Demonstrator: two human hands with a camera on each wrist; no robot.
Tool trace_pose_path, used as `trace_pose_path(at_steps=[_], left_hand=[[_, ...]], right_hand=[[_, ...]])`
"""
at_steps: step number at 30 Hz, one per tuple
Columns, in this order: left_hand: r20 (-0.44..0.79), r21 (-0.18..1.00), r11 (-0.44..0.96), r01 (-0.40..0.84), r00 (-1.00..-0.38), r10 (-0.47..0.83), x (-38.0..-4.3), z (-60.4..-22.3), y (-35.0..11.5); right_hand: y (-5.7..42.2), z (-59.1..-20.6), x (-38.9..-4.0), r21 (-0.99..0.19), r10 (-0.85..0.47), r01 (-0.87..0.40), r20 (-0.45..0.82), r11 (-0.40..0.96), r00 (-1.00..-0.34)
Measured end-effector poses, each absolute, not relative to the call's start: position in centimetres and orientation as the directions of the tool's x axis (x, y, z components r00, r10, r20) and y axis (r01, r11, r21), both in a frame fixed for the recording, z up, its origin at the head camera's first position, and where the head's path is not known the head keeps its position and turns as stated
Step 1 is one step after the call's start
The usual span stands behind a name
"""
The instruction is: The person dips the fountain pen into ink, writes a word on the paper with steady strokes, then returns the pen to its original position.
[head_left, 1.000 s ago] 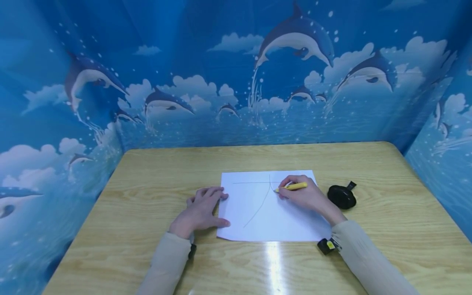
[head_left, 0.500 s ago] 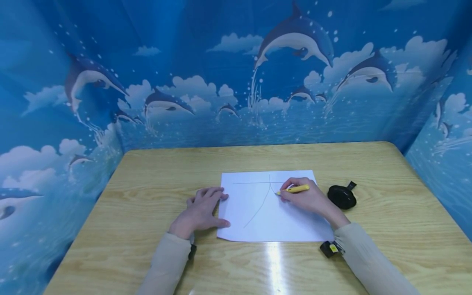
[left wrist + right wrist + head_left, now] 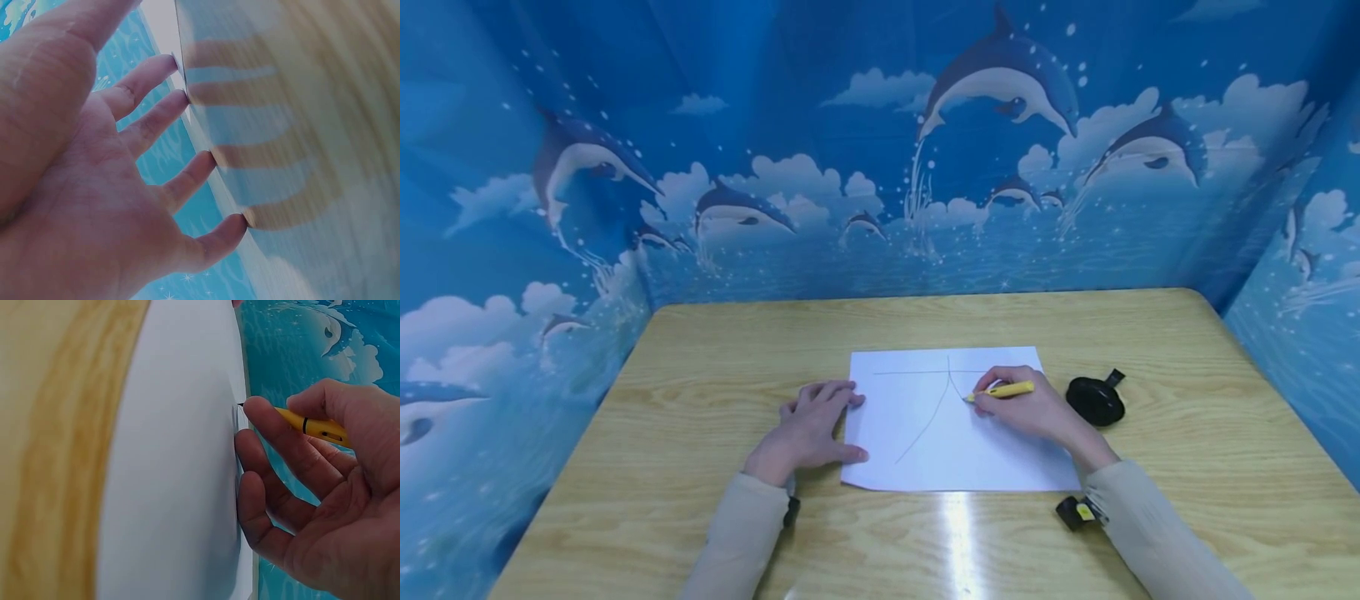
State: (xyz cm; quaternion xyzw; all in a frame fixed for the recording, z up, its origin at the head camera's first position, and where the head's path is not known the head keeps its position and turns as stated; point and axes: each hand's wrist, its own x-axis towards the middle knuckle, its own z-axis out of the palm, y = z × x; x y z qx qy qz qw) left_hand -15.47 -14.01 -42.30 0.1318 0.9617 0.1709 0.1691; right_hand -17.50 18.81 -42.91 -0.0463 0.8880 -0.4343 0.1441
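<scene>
A sheet of white paper [image 3: 917,450] lies on the wooden table, bearing a horizontal line, a short vertical line and two curved strokes that part below the crossing. My right hand [image 3: 1026,404] pinches a yellow pen [image 3: 1011,389], its tip at the lower end of the right-hand stroke. In the right wrist view the pen [image 3: 322,430] sits between thumb and index finger, with the other fingers bent beside the paper [image 3: 175,456]. At the sheet's left edge rests my left hand [image 3: 808,429], fingers spread; its fingertips [image 3: 231,228] touch down in the left wrist view.
A black, rounded object with a short tab [image 3: 1096,400] lies on the table [image 3: 722,350] right of the paper. Behind the table hangs a blue curtain [image 3: 820,250] printed with dolphins. Each wrist wears a small black device [image 3: 1077,512].
My right hand with the pen has moved a little down and to the right, and the right-hand curved stroke has grown longer. The left hand and the paper have stayed in place.
</scene>
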Motion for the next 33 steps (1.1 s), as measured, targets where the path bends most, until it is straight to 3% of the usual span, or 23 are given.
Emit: trace_pose_path(at_steps=[33], left_hand=[[-0.283, 0.372, 0.904, 0.211, -0.902, 0.327, -15.5, -42.2, -14.2]], right_hand=[[19.5, -42.6, -16.2, -0.764, -0.218, 0.034, -0.226, 0.644, -0.949]])
